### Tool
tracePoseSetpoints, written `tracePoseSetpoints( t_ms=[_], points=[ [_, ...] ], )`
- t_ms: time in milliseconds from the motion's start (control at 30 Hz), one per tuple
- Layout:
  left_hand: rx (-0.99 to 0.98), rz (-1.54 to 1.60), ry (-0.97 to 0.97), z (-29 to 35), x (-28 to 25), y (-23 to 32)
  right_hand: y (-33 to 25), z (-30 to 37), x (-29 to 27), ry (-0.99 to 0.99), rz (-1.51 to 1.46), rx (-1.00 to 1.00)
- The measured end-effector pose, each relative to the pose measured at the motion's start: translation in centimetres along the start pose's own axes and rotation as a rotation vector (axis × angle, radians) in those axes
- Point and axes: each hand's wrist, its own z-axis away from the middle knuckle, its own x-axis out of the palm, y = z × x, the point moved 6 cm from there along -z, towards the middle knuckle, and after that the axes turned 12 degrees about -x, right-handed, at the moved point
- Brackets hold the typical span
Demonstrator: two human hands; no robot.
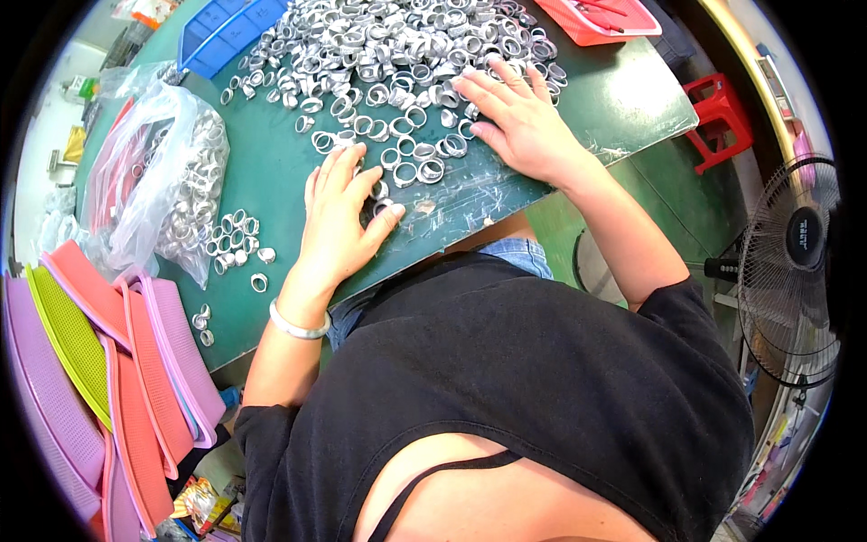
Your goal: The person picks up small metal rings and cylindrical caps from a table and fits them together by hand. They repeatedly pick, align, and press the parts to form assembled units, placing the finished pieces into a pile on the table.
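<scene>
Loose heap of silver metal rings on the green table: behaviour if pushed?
The silver metal ring heap would probably spread and shed pieces, being loosely piled. Single rings look rigid, their metallic bands holding round shapes. Those lying flat would likely slide rather than roll on the green tabletop.

The ring heap (388, 47) lies on the surface (632, 104), a bin (215, 52) at its left, a tray (623, 37) at its right. A bag (185, 104) sits in front of the bin
</scene>
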Motion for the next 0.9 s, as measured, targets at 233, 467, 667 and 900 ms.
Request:
tracePoseSetpoints(
  t_ms=[233, 467, 667, 900],
  points=[
    [-0.046, -0.048, 0.070, 1.6, -0.2, 0.8, -5.4, 0.0, -0.1, -0.034, -0.262, -0.386],
    [-0.052, -0.055, 0.107, 2.8, -0.5, 0.6, -3.7, 0.2, -1.6, 0.121, -0.221, -0.250],
    [-0.002, 0.021, 0.072, 3.4, -1.0, 0.6, -6.0, 0.0, -1.3, 0.108, -0.365, -0.379],
    [-0.061, 0.112, 0.254, 4.2, -2.1, -0.1, -3.8, 0.0, -1.6, 0.203, -0.342, -0.167]
  ],
)
